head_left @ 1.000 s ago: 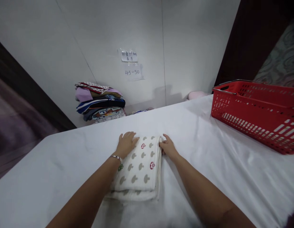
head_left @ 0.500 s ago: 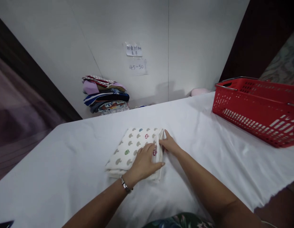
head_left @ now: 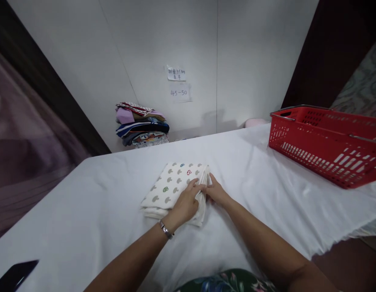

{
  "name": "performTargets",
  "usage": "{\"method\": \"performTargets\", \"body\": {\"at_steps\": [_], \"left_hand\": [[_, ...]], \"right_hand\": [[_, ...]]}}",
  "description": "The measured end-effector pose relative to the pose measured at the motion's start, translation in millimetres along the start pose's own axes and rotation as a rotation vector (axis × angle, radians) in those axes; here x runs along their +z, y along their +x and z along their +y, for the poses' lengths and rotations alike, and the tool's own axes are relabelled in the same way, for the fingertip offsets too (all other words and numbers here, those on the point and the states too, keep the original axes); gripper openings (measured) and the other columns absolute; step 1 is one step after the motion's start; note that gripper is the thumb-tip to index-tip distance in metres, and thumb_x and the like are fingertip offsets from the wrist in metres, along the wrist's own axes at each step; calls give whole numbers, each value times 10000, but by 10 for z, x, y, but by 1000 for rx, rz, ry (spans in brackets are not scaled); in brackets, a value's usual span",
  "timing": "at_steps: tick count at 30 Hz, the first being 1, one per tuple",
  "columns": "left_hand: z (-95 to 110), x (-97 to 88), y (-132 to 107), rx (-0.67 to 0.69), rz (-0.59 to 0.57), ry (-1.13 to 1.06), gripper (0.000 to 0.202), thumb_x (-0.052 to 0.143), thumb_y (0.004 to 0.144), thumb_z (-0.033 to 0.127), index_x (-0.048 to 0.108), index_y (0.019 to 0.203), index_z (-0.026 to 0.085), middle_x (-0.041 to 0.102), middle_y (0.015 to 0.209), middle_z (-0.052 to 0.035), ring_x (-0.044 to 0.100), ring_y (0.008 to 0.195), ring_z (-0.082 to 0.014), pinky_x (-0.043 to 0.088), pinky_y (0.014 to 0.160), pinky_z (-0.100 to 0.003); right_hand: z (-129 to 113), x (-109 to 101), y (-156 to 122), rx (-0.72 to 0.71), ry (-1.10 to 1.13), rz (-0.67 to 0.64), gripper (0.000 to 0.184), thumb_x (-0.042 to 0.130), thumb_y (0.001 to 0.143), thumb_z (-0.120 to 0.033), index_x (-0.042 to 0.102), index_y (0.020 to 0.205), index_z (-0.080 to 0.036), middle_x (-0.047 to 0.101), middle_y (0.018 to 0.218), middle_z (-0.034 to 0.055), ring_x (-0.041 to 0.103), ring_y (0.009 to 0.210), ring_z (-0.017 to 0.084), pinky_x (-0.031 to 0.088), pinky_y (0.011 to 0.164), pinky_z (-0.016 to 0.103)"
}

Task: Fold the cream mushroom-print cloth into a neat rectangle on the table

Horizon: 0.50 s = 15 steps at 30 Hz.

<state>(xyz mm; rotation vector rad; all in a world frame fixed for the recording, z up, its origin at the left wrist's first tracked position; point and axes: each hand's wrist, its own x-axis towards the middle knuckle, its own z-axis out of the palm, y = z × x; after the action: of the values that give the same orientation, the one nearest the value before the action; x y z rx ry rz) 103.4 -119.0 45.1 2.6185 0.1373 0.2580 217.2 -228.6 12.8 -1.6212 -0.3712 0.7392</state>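
Observation:
A folded white cloth [head_left: 171,184], printed with grey-brown mushrooms and a few red, green and blue ones, lies in the middle of the white-covered table. My left hand [head_left: 186,202] rests on its right part, fingers stretched toward the layered edge and its thumb lower down. That wrist wears a silver bracelet or watch [head_left: 165,229]. At the cloth's right side, my right hand [head_left: 217,192] pinches the stacked edge between thumb and fingers. The fingertips of both hands meet or nearly meet there. Some right fingertips are hidden behind the layers.
A red plastic basket [head_left: 315,150] with metal handles stands on the right of the table [head_left: 115,194]. Beyond the far edge is a pile of folded fabrics [head_left: 142,125] by the wall, below paper signs [head_left: 180,92]. A dark phone-like object [head_left: 16,275] lies at lower left.
My left hand has slid toward the cloth's right edge, its fingers now close to my right hand's. The view has shifted slightly, showing more of the dark object at lower left.

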Motion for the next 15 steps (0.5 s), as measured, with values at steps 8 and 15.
{"method": "performTargets", "body": {"at_steps": [8, 15], "left_hand": [[118, 4, 41, -107, 0, 233, 166, 550, 782, 318, 571, 904, 208, 419, 1332, -80, 500, 1126, -266, 419, 903, -387], [155, -4, 41, -135, -31, 267, 121, 529, 785, 251, 497, 894, 209, 575, 950, -27, 552, 892, -187, 412, 761, -301]], "right_hand": [[145, -3, 80, -79, 82, -49, 981, 566, 657, -158, -21, 1442, -178, 542, 563, -83, 423, 341, 76, 302, 335, 174], [110, -25, 84, -51, 54, -42, 945, 535, 669, -105, 6, 1448, -180, 502, 521, -106, 400, 330, 73, 289, 342, 170]]}}
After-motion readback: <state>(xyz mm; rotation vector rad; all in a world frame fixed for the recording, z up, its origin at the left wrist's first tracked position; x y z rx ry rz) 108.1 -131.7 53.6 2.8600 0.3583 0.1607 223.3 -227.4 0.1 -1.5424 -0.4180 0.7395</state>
